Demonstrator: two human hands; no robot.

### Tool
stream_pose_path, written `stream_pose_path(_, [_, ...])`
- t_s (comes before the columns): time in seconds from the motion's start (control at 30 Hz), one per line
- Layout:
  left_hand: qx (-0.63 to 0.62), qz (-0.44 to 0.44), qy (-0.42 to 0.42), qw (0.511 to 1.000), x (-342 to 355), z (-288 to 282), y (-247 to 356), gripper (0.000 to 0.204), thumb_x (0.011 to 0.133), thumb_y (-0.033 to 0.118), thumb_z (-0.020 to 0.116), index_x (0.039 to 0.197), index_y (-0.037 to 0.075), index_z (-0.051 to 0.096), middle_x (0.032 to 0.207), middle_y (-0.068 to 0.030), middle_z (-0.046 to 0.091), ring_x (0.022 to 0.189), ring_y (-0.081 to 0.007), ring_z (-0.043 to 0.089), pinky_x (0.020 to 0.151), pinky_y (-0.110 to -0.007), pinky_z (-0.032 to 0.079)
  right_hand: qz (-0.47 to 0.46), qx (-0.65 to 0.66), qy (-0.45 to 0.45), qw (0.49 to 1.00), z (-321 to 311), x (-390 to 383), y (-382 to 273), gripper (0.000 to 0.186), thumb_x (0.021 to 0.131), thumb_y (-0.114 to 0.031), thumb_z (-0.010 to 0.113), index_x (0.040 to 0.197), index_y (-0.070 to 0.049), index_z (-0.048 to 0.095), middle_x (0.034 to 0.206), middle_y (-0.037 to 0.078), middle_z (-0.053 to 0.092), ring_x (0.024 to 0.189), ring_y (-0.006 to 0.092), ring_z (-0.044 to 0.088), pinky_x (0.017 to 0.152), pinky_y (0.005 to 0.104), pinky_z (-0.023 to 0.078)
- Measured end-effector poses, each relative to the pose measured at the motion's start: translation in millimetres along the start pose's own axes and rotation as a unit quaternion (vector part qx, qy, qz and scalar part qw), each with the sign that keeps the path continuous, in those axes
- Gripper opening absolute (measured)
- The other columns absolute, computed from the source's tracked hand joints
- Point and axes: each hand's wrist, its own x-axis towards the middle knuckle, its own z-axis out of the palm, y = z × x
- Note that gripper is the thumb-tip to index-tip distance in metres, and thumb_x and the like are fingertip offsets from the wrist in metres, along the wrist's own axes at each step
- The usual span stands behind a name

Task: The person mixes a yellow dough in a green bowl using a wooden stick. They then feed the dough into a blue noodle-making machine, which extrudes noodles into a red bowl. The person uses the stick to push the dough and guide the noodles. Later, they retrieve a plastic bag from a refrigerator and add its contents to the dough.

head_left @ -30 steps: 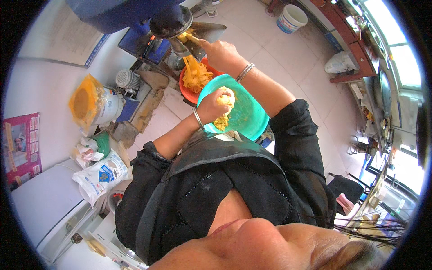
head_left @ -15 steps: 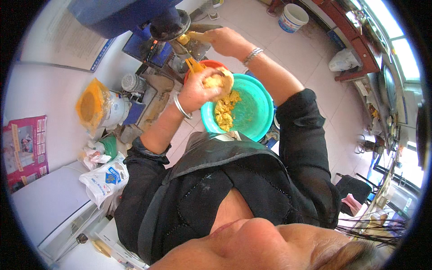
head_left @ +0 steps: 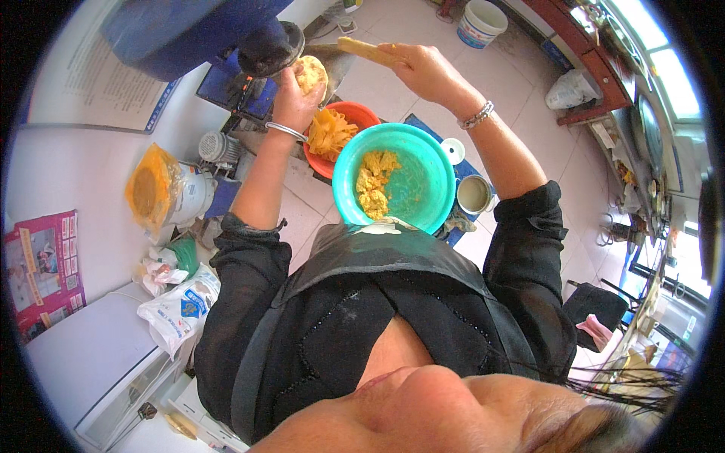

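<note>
My left hand (head_left: 294, 92) grips a lump of yellow dough (head_left: 312, 75) just beside the dark feed mouth (head_left: 269, 50) of a blue machine (head_left: 181, 30). My right hand (head_left: 419, 72) is closed on a pale wooden stick (head_left: 366, 50), held to the right of the machine over a metal plate. Below both hands, an orange-red basin (head_left: 364, 110) holds wide yellow noodle strips (head_left: 332, 137). A turquoise basin (head_left: 424, 181) in front of my apron contains crumbly yellow dough (head_left: 377, 181).
A metal can (head_left: 473, 195) and white lid (head_left: 453, 151) stand right of the basins. A white bucket (head_left: 482, 23) and wooden cabinet (head_left: 585, 53) are at upper right. A motor (head_left: 220, 147), a container with yellow plastic (head_left: 151, 189) and white bags (head_left: 181, 309) line the left.
My left hand has risen from the turquoise basin to the machine mouth with dough. My right hand has pulled back rightward with the stick, uncovering the can and lid.
</note>
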Motion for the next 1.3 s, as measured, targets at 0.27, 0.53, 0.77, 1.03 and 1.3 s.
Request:
stream_pose_path(0.27, [0.219, 0.088, 0.104, 0.966, 17, 15, 22, 0.034, 0.080, 0.032, 0.066, 0.100, 0.006, 0.061, 0.103, -0.0136, 0.059, 0.096, -0.0306, 0.059, 0.080, -0.044, 0.050, -0.009, -0.062, -0.073, 0.995, 5, 13, -22, 0.031, 0.089, -0.014, 0.054, 0.118, -0.010, 0.064, 0.077, 0.018, 0.066, 0.066, 0.0302, 0.066, 0.062, 0.0392, 0.053])
stream_pose_path(0.53, [0.323, 0.137, 0.060, 0.934, 36, 49, -12, 0.039, 0.072, 0.027, 0.074, 0.101, 0.009, 0.055, 0.102, -0.0128, 0.056, 0.097, -0.0324, 0.054, 0.083, -0.044, 0.047, -0.033, -0.081, -0.071, 0.994, 4, 30, -1, 0.030, 0.092, -0.016, 0.054, 0.121, -0.013, 0.062, 0.082, 0.017, 0.068, 0.069, 0.0289, 0.067, 0.063, 0.0373, 0.055])
stream_pose_path(0.77, [0.285, 0.180, 0.056, 0.940, -7, 24, 30, 0.070, 0.074, 0.034, 0.074, 0.127, -0.001, 0.045, 0.124, -0.0211, 0.050, 0.120, -0.0369, 0.046, 0.102, -0.045, 0.037, -0.020, -0.184, -0.177, 0.967, 1, 42, -23, 0.036, 0.090, -0.016, 0.048, 0.123, -0.020, 0.059, 0.081, 0.017, 0.067, 0.073, 0.0341, 0.067, 0.066, 0.0445, 0.055])
stream_pose_path(1.03, [0.273, 0.133, 0.006, 0.953, -10, 31, 22, 0.080, 0.072, 0.033, 0.076, 0.130, -0.010, 0.039, 0.126, -0.0246, 0.047, 0.120, -0.0413, 0.044, 0.106, -0.045, 0.035, -0.165, -0.252, -0.204, 0.931, 12, 71, -18, 0.035, 0.094, -0.017, 0.053, 0.128, -0.017, 0.056, 0.072, 0.014, 0.065, 0.059, 0.0262, 0.065, 0.052, 0.0361, 0.052])
stream_pose_path(1.3, [0.226, 0.149, 0.018, 0.962, -17, 39, 27, 0.073, 0.069, 0.029, 0.075, 0.122, -0.011, 0.045, 0.124, -0.0255, 0.047, 0.118, -0.0421, 0.044, 0.104, -0.049, 0.035, -0.179, -0.248, -0.241, 0.921, 32, 85, -29, 0.048, 0.085, -0.009, 0.056, 0.132, -0.019, 0.052, 0.071, 0.018, 0.064, 0.063, 0.0333, 0.065, 0.055, 0.0421, 0.052])
